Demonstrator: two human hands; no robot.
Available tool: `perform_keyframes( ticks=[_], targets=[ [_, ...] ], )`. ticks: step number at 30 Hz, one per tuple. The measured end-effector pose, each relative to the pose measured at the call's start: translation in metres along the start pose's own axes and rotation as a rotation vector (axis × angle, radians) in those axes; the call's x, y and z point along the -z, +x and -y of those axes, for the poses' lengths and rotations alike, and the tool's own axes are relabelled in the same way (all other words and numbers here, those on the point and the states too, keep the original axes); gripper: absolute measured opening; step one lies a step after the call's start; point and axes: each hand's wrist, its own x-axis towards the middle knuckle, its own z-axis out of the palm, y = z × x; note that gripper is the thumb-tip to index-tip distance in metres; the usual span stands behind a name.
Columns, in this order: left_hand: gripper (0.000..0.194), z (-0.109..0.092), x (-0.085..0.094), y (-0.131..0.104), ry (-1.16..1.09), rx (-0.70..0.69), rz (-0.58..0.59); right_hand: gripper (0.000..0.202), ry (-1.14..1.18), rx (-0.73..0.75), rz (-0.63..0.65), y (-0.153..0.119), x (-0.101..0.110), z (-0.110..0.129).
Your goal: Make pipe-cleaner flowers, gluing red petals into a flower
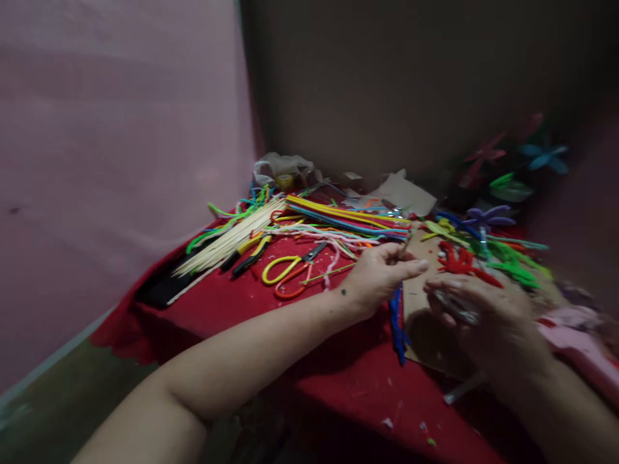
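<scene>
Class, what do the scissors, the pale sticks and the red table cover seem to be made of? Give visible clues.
Scissors: probably metal blades, being dark grey and thin; smooth yellow and orange handles, likely plastic.
Pale sticks: probably bamboo or wood, matte, straight and straw-coloured.
Red table cover: apparently matte cloth, hanging in soft folds.

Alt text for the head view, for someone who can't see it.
A person's left-hand grip and right-hand grip hover over a red-covered table, the right curled around a shiny item too blurred to identify. Colourful pipe cleaners, pale sticks and scissors lie beyond.
</scene>
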Motion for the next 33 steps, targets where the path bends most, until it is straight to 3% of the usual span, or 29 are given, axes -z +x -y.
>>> perform_keyframes(
  ticks=[6,12,17,33],
  targets=[
    [0.024,-0.001,0.007,0.004,0.062,0.090,0.069,0.010,0.267,-0.061,0.093,0.000,-0.003,0.002],
    [0.026,-0.001,0.005,0.002,0.161,0.069,0.080,0.010,0.247,-0.018,0.154,0.001,-0.003,-0.003],
    [0.016,-0.003,0.002,0.002,0.192,0.027,0.083,0.015,0.163,0.014,0.170,-0.001,-0.005,-0.005],
    [0.015,-0.006,-0.003,0.003,0.080,-0.025,0.019,0.021,0.621,-0.196,0.353,-0.001,-0.005,0.007]
  ],
)
